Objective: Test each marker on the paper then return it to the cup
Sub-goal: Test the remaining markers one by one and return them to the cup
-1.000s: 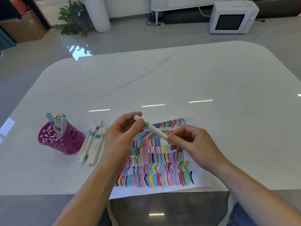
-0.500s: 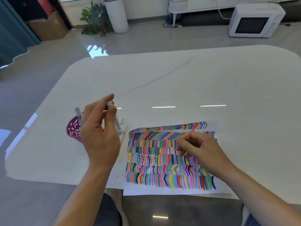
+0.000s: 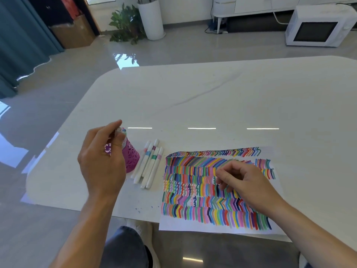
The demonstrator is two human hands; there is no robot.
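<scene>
My left hand (image 3: 100, 161) hovers over the pink openwork cup (image 3: 133, 158) and hides most of it. Its thumb and fingers pinch a white marker (image 3: 124, 141) near the top, and the marker points down into the cup beside other marker caps. Several white markers (image 3: 149, 164) lie side by side on the table between the cup and the paper. The paper (image 3: 193, 223), covered in rows of coloured strokes, lies at the table's front edge. My right hand (image 3: 245, 182) rests on it with loosely curled fingers and holds nothing.
The white table (image 3: 212, 105) has a rounded far-left corner, and its front edge runs just below the cup. On the floor beyond stand a white microwave (image 3: 316, 28), a potted plant (image 3: 125, 24), a white cylinder (image 3: 151, 18) and a cardboard box (image 3: 73, 31).
My left hand carried the marker away from the right hand, leftward to the cup, and now lowers it in. The right hand let go and settled on the paper. The view shifted left.
</scene>
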